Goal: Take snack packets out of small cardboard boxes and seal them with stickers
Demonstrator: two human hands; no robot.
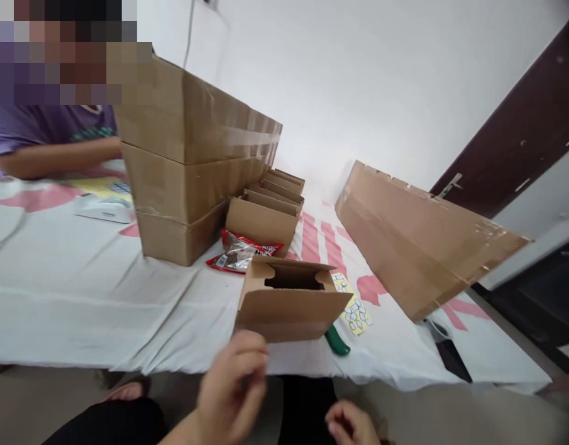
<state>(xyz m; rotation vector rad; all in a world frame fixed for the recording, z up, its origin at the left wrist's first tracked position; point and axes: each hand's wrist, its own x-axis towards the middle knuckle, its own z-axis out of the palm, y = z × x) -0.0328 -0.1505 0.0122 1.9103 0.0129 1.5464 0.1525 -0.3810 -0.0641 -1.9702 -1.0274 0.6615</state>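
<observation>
A small open-topped cardboard box (289,303) stands near the front edge of the white-covered table (80,296). My left hand (233,389) hovers just below and in front of the box's left corner, its fingers curled together with nothing visible in them. My right hand (352,423) hangs lower, under the table edge, in a loose fist. Behind the box lies a red snack packet (240,253). A green-handled tool (336,340) and a yellow sticker sheet (354,309) lie at the box's right.
Three large cartons (192,161) are stacked at the left, with a row of small boxes (273,207) beside them. A long carton (419,241) lies tilted at the right. Another person's arm (57,157) rests on the far left. A black object (451,358) sits by the right edge.
</observation>
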